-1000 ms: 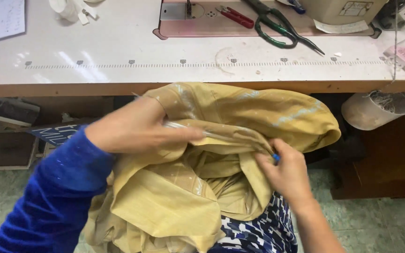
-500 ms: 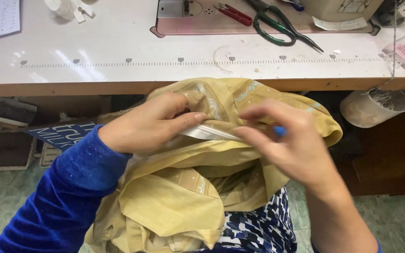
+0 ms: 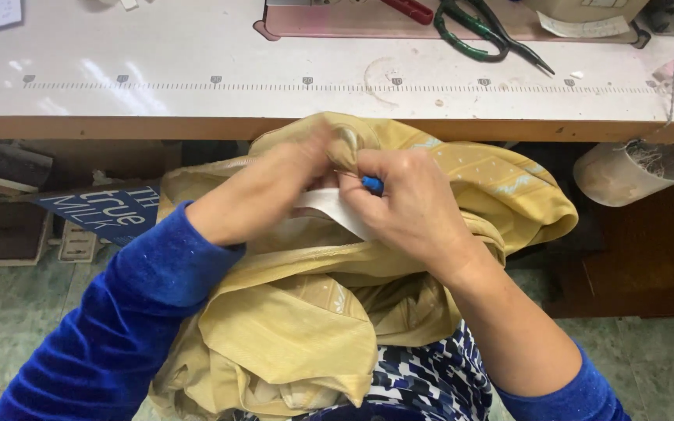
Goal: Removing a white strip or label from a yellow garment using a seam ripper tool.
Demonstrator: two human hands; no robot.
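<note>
- Patterned garment [image 3: 423,382]: blue, black and white print, at the bottom edge, on the person's lap under the cloth.
- Cloth [image 3: 298,335]: mustard-yellow, bunched in folds over the lap, its upper part lifted to just below the tabletop edge; paler woven motifs on the right fold.
- Left hand [image 3: 274,183]: blue sleeve to the wrist; fingers closed, pinching a bunched edge of the cloth at the top of the heap.
- Right hand [image 3: 411,206]: fingers curled tight on the same bunched edge, touching the left hand; a small blue tool [image 3: 373,185] shows between the fingers, possibly a seam ripper, too hidden to tell.
- White strip [image 3: 333,210]: lies across the cloth beneath both hands, partly covered by them.
- Blue carton [image 3: 107,206]: below the tabletop, at the left, near the left forearm.
- Plastic tub [image 3: 633,171]: pale, hung under the tabletop edge at the right, with thread scraps inside.
- Tabletop [image 3: 196,54]: white, wooden front edge, a printed measuring scale along it.
- Scissors [image 3: 481,35]: green handles, dark blades, at the far side of the tabletop, well apart from the hands.
- Red-handled tool [image 3: 409,9]: just left of the scissors, cut off by the top edge.
</note>
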